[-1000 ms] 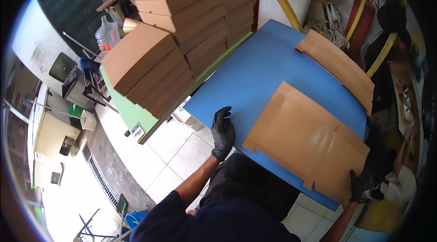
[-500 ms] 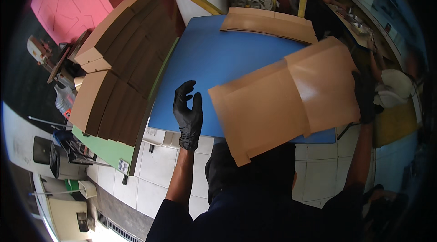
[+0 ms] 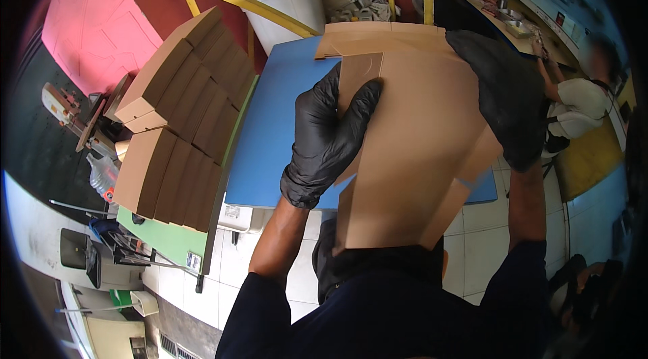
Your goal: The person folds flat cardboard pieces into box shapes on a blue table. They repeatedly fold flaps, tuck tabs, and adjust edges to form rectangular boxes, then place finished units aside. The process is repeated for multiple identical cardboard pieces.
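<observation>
My left hand (image 3: 331,136) now grasps the left edge of the cardboard piece (image 3: 418,109), thumb across its face; half a second ago that hand was empty, fingers spread. My right hand (image 3: 506,99) clasps the right edge, its fingertips partly hidden. The piece, spread broad and slanting before, now stands raised with panels bent, over the near part of the blue table (image 3: 270,116). Beyond it, flat cardboard (image 3: 368,30) lies at the far edge; left, stacked boxes (image 3: 185,112) stand on a green table (image 3: 162,241).

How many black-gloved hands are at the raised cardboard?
2: the left hand at the left edge of the cardboard, the right hand at its upper right. Some fingers are hidden.
</observation>
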A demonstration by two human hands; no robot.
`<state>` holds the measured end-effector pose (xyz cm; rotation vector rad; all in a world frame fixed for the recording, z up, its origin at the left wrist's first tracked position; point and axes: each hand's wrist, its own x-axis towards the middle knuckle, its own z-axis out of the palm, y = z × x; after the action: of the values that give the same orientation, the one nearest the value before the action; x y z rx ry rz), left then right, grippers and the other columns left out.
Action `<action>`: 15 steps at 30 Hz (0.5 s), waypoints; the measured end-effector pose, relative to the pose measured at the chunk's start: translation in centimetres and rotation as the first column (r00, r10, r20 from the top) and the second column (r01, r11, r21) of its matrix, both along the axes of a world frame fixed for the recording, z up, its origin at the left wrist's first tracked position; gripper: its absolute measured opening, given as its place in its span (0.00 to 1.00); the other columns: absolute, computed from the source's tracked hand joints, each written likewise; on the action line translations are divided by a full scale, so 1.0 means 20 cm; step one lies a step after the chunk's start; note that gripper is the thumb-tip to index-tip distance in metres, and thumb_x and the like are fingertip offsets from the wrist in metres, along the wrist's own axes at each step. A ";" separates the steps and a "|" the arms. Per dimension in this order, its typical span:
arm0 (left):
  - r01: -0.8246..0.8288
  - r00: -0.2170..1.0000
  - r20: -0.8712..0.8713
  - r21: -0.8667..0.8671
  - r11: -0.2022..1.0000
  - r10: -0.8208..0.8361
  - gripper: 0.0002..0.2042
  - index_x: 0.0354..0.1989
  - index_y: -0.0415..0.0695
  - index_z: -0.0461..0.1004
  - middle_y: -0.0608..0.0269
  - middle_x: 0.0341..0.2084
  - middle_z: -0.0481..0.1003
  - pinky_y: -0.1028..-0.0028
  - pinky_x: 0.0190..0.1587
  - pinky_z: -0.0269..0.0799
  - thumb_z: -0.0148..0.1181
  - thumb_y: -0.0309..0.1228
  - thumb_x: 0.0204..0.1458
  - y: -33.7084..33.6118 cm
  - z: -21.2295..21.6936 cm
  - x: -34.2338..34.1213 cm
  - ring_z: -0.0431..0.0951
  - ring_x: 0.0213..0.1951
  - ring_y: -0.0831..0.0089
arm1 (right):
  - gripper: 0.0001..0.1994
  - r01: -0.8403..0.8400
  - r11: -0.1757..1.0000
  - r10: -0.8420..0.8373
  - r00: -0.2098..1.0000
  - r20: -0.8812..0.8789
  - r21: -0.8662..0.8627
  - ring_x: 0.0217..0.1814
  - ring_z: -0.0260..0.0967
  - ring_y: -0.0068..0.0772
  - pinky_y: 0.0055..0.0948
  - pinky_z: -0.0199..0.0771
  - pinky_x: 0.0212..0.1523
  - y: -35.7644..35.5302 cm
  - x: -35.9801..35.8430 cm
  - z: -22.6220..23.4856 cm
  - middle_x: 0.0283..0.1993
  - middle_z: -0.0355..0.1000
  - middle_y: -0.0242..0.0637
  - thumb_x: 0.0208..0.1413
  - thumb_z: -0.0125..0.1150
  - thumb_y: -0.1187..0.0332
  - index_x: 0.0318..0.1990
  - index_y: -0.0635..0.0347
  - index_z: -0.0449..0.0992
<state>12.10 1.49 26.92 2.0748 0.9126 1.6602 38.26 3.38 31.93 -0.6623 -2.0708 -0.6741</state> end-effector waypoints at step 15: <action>0.089 0.983 0.164 -0.048 0.995 -0.080 0.30 0.70 0.41 0.65 0.58 0.63 0.72 0.68 0.68 0.63 0.66 0.27 0.58 0.13 -0.06 -0.11 0.71 0.63 0.71 | 0.11 -0.477 0.663 0.281 0.873 -0.398 -0.578 0.48 0.78 0.45 0.41 0.76 0.51 0.13 -0.15 -0.08 0.48 0.79 0.43 0.53 0.71 0.73 0.44 0.62 0.79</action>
<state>9.95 4.02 25.75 1.8838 0.7969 1.7102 35.36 6.06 30.30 -0.6159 -2.0630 0.4290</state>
